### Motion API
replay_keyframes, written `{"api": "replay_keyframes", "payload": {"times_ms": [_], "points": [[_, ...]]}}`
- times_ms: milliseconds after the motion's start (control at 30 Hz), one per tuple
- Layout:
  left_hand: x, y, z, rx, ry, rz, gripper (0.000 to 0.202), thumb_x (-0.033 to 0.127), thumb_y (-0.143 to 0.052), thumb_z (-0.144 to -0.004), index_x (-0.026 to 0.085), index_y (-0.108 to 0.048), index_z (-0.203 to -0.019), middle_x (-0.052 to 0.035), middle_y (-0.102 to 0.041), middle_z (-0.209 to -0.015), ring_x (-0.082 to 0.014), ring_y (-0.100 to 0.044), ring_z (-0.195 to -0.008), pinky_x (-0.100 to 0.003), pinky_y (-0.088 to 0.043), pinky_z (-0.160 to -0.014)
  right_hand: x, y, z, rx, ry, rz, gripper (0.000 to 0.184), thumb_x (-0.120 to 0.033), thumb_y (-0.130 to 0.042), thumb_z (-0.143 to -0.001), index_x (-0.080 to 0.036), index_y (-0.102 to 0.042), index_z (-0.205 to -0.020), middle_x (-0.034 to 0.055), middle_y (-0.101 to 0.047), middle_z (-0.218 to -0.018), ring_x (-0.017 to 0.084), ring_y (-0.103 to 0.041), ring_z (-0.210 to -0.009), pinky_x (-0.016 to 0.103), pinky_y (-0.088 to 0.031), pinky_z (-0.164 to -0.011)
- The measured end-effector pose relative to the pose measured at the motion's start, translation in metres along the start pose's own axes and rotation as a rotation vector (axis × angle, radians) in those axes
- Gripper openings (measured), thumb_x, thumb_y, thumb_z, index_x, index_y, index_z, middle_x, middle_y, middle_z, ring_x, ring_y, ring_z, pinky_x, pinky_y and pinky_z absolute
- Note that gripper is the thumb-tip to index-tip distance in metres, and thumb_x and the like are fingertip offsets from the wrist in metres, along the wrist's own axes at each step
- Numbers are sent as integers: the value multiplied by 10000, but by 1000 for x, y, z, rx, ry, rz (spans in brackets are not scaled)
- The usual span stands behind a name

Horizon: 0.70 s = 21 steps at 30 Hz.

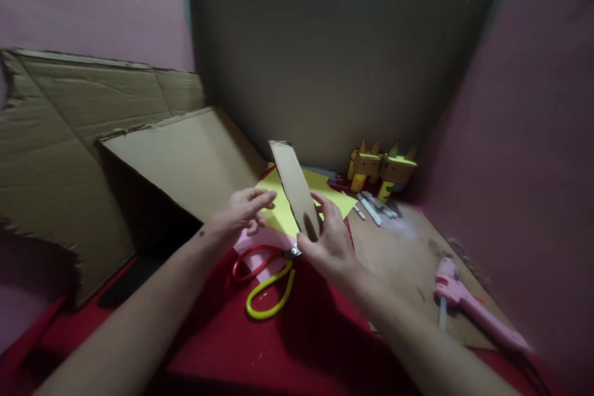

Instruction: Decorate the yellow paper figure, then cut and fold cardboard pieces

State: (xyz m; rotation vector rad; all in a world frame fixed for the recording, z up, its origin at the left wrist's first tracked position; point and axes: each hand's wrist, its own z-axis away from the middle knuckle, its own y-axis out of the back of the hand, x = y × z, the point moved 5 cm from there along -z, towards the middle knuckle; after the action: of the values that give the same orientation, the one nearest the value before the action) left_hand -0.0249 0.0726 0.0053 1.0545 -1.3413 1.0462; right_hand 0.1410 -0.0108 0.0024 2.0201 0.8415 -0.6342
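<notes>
A narrow cardboard strip [296,182] stands tilted over the table, its lower end gripped between the thumb and fingers of my right hand [331,241]. To the left of the strip is my left hand [248,207], holding nothing, its fingers apart and pointing toward the strip without touching it. Below both hands lie scissors [271,288] with one red and one yellow handle; their blades are mostly hidden behind my right hand. Yellow paper [277,204] and a pink sheet [266,241] are spread beneath the hands.
Large cardboard panels [185,154] lean at the left. On the right, a cardboard sheet [394,266] bears a pink glue gun [473,306] and several markers [371,209]. Small cardboard figures [398,170] with yellow parts stand at the back. Red cloth [297,352] covers the table.
</notes>
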Motion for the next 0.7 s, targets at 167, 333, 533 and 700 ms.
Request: {"api": "replay_keyframes", "payload": {"times_ms": [167,333,533,700], "points": [[-13,-55,-19,-283,70,106,236,292,-773,-657,106,-656,-743,24,-496,-529,-28,-334,-379,-157,-211,-357,13,35,29,-43,2,-138,681,-241,-701,-698,-231,-441,-1327,122,-514,-1326,297,-500,-1179,469,-404,-1013],[-15,-80,-15,-334,62,146,162,248,-745,-674,123,-641,-668,74,-380,-458,-27,-306,-370,-155,-190,-365,51,45,33,-219,-518,-673,595,-310,-753,-648,-193,-546,-1193,62,-671,-1020,227,-639,-879,383,-510,-803],[-21,-93,-5,-321,59,163,158,233,-769,-663,108,-689,-716,45,-465,-473,-37,-345,-376,-169,-225,-362,53,39,36,-314,-636,-886,347,-178,-681,-631,-207,-660,-976,-19,-715,-762,165,-642,-638,291,-505,-631],[-22,-75,-19,-122,11,319,260,298,-797,-653,124,-668,-795,11,-585,-583,-68,-475,-453,-176,-366,-414,58,42,51,-423,-730,-827,394,-149,-681,-594,-212,-686,-982,-23,-719,-762,149,-650,-648,240,-490,-602]]}}
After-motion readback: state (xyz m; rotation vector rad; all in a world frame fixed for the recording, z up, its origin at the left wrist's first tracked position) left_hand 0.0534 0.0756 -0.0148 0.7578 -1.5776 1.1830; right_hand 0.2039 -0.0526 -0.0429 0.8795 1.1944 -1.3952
